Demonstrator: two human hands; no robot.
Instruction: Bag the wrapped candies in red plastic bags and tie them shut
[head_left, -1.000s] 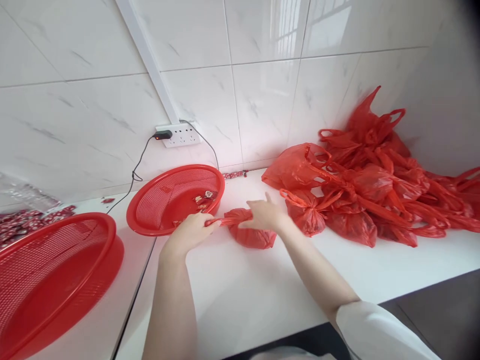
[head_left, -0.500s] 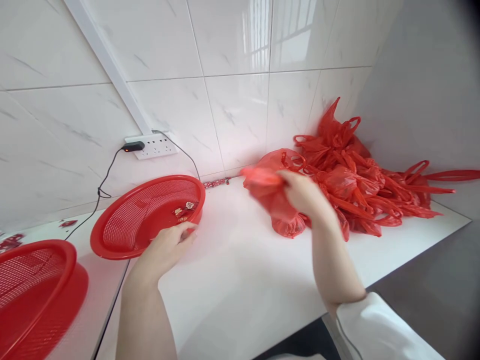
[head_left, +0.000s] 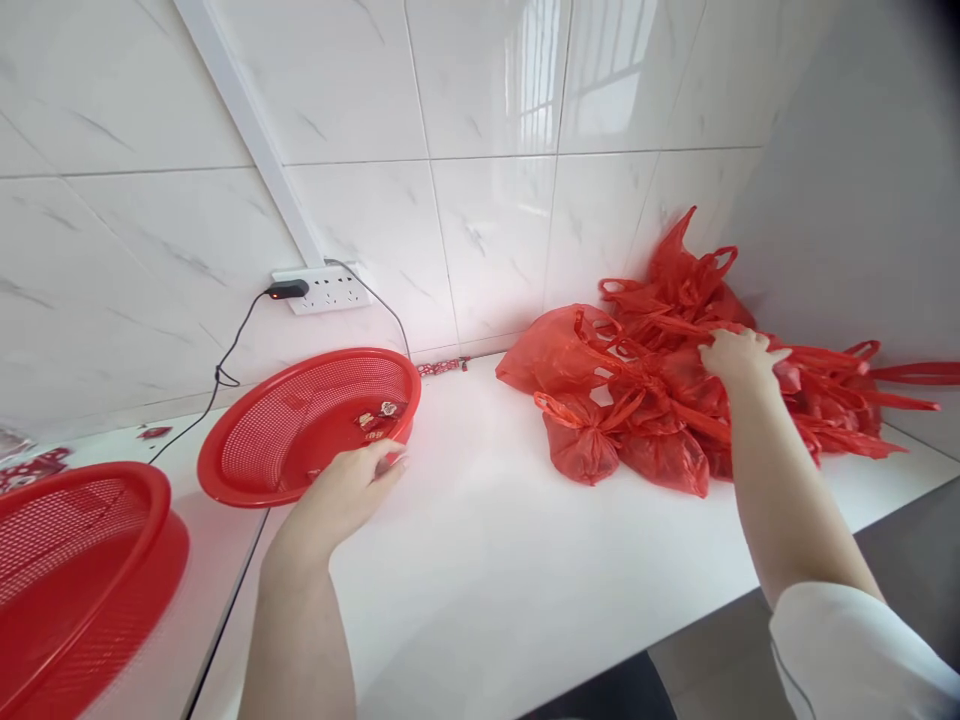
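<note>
My left hand [head_left: 341,495] is at the near right rim of a round red plastic basket [head_left: 247,420], with thumb and fingers closed around the edge. A few small red-and-cream wrapped pieces [head_left: 375,420] lie inside this basket. On the right, a heap of red plastic bags [head_left: 664,390] leans toward the wall. My right hand [head_left: 739,358] reaches onto the heap from above, fingers spread against the bags; their tips are partly hidden among the red plastic. At the heap's left front sits a tied bag [head_left: 585,440] with its loop handles up.
A second red basket [head_left: 142,530] stands at the lower left. On the tiled wall, a socket strip [head_left: 330,290] carries a black plug [head_left: 288,289] with a dangling cable. Red patterned scraps [head_left: 442,367] lie along the wall. The white table [head_left: 517,570] ends at the lower right.
My right hand has swung right, from a blurred red bag it held over the heap's left side onto the heap's middle. My left hand stays at the basket rim. The view has shifted slightly.
</note>
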